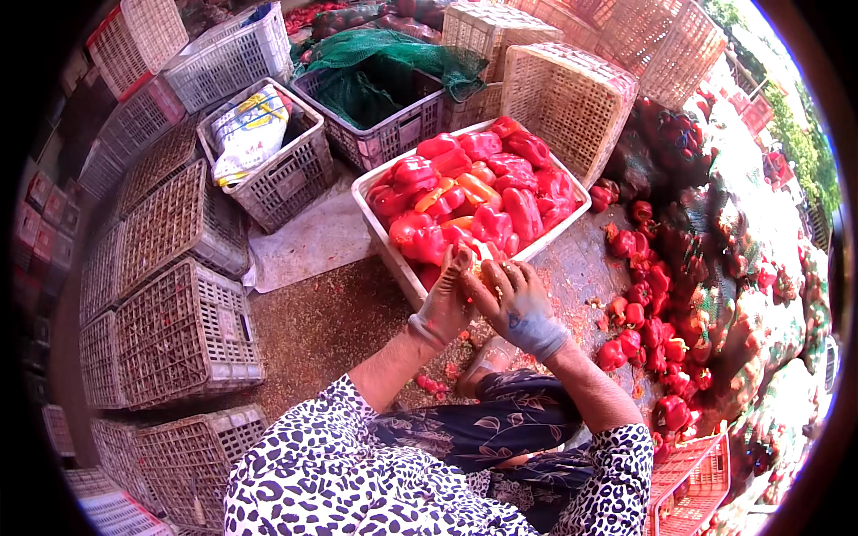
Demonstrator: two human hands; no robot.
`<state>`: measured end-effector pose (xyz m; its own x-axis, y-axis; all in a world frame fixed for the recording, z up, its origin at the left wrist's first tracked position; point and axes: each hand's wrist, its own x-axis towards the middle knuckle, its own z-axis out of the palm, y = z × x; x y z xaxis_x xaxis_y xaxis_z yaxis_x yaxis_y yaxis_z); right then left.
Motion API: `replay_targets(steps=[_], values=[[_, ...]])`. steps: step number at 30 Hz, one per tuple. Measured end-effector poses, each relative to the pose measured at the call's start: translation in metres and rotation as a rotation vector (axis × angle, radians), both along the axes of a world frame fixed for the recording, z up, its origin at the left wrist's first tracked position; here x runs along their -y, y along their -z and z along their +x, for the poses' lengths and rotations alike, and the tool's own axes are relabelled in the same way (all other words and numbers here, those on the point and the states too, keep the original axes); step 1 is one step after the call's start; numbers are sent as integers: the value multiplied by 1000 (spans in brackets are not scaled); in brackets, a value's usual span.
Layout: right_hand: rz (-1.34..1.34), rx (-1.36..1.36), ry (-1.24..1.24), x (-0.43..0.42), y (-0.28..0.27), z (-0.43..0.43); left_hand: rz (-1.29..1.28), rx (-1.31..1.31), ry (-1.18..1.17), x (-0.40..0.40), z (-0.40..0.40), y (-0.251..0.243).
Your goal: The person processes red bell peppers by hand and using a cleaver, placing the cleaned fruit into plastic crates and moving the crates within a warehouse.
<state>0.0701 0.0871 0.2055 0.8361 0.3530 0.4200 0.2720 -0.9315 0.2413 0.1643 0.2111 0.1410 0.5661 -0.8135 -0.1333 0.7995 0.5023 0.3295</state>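
Observation:
My left hand (pixel 444 301) and my right hand (pixel 516 298) meet over the near edge of a pale plastic crate (pixel 382 248). Between their fingers is a pepper piece (pixel 480 254) showing pale, seedy flesh, mostly hidden by the fingers. Both hands have whitish glove material about the wrist and palm. Red bell peppers (pixel 493 224) heap up to the rim, and a few orange peppers (pixel 479 191) lie among them. Whether a blade is in either hand cannot be seen.
Loose red peppers (pixel 653 328) and full mesh sacks (pixel 744 321) line the right. A red crate (pixel 697 476) stands at lower right. Stacked crates (pixel 188 328) fill the left. Behind are crates with a printed sack (pixel 251 134) and green netting (pixel 389 53). Seeds litter the floor (pixel 315 335).

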Motion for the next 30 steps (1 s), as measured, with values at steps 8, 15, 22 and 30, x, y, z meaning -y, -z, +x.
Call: replay_targets(steps=[8,15,22,30], values=[[-47,-129,-213,-15,17,-16,42,-80,110,-37,-1,20],[-66,-189,-256,-14,30,-17,161,-205,178,-45,-26,43],[42,-217,-66,-19,34,1,157,-108,-25,-27,-29,36],[267,-104,111,-5,16,12,168,-120,-158,6,-25,21]])
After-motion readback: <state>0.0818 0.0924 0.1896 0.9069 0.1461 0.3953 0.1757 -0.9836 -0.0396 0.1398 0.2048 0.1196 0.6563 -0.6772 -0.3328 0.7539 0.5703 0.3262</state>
